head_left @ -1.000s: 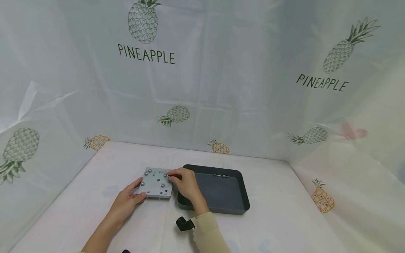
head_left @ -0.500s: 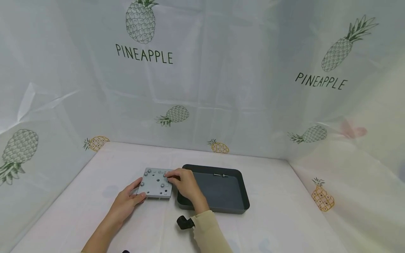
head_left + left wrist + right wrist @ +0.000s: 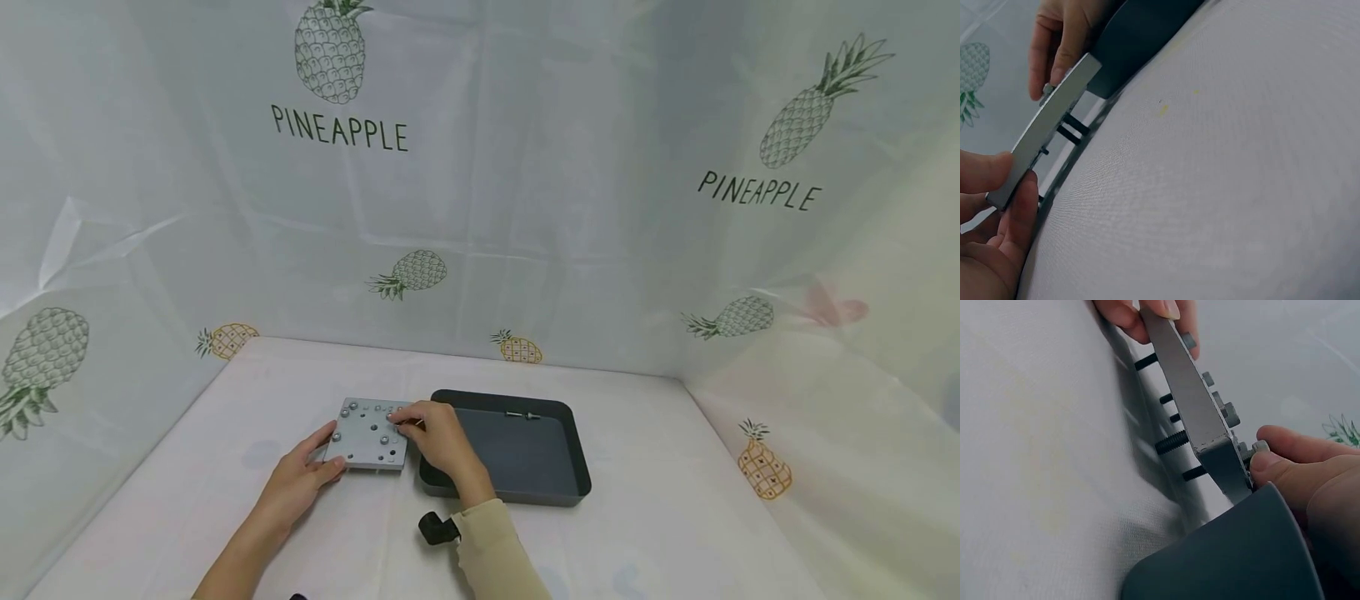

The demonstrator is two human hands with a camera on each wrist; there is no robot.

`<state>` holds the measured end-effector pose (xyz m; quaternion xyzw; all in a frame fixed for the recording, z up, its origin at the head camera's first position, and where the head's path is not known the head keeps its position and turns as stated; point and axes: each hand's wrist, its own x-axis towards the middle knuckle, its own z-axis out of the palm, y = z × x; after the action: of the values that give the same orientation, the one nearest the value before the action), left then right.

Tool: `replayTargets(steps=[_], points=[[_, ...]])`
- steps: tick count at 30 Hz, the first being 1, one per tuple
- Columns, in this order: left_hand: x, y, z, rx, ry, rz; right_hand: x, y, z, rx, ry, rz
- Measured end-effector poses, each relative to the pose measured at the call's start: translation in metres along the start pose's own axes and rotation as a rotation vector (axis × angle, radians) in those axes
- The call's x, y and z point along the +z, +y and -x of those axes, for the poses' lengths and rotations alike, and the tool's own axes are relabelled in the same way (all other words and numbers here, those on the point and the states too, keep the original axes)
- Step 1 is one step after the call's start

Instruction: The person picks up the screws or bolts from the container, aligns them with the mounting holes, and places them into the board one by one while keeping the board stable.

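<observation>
A grey metal plate [image 3: 360, 443] with holes and several bolts is held tilted above the white cloth, its near edge raised. My left hand [image 3: 296, 483] grips its left edge, thumb on one face and fingers on the other, as the left wrist view shows. At the far right corner of the plate, my right hand [image 3: 442, 437] pinches the head of a bolt [image 3: 1260, 446] between thumb and index finger. Dark threaded shanks [image 3: 1172, 442] of several bolts stick out from the plate's underside. The pinched bolt's own shank is largely hidden.
A dark grey tray [image 3: 517, 467] stands right of the plate, under my right forearm, its wall close to the plate's corner. Two small metal bolts [image 3: 522, 415] lie near its back. A pineapple-print curtain [image 3: 570, 250] encloses the back and sides of the table.
My right fingertips have shifted very slightly left at the bolt. The left hand, plate and tray stay in place.
</observation>
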<state>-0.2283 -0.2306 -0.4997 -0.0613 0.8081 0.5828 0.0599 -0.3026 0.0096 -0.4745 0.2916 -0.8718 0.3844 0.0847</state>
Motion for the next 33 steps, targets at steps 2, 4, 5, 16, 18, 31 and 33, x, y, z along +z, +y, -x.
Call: replayTargets(steps=[2,4,5,16,18,31,33], points=[[0.0,0.001,0.0,-0.007,0.001,-0.004,-0.001,0.0,0.0,0.002,-0.008,-0.001],[0.0,0.001,0.0,-0.016,0.002,-0.009,-0.001,-0.001,0.0,0.006,-0.016,-0.004],[0.0,0.001,0.0,-0.021,0.002,-0.013,-0.001,-0.001,0.0,0.007,-0.02,-0.008],[-0.002,0.001,-0.001,-0.037,-0.009,-0.021,-0.027,-0.015,0.002,0.009,-0.066,0.012],[-0.001,0.002,-0.001,-0.035,-0.007,-0.025,-0.041,-0.02,0.005,0.018,-0.054,0.024],[-0.004,0.001,-0.002,-0.046,-0.026,-0.006,-0.134,0.018,0.032,0.092,-0.103,0.17],[-0.004,0.001,-0.002,-0.045,-0.029,-0.006,-0.145,0.029,0.037,0.113,-0.113,0.202]])
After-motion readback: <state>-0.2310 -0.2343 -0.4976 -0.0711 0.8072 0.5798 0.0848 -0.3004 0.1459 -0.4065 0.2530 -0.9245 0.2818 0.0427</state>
